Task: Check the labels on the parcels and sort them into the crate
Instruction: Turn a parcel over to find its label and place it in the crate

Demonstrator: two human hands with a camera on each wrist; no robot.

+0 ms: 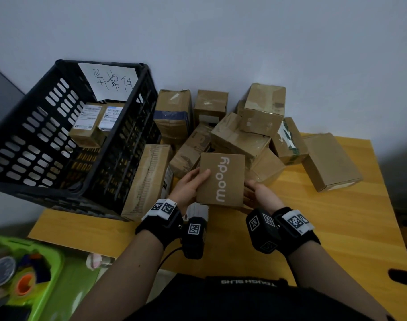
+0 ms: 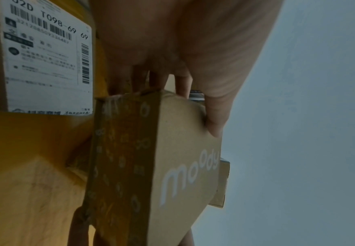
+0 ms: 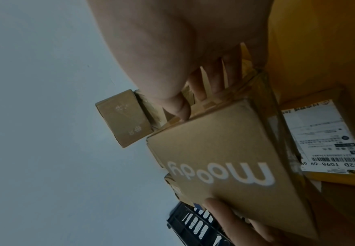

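Both hands hold a small brown "moody" box (image 1: 222, 179) above the yellow table (image 1: 336, 228). My left hand (image 1: 189, 185) grips its left edge, thumb on the printed top and fingers under it. My right hand (image 1: 259, 193) grips the right edge from below. In the left wrist view the moody box (image 2: 151, 166) has a patterned side, with my thumb on top. The right wrist view shows the moody box (image 3: 231, 166) printed face, thumb at its corner. A black crate (image 1: 59, 140) with a handwritten paper sign stands at left and holds two labelled parcels (image 1: 91, 126).
A heap of brown parcels (image 1: 232, 126) fills the back of the table by the wall. A long box (image 1: 149, 179) leans by the crate. A flat box (image 1: 329, 161) lies at right. Under my hands lies a parcel with a white shipping label (image 2: 45, 58). A green bin (image 1: 24, 279) sits lower left.
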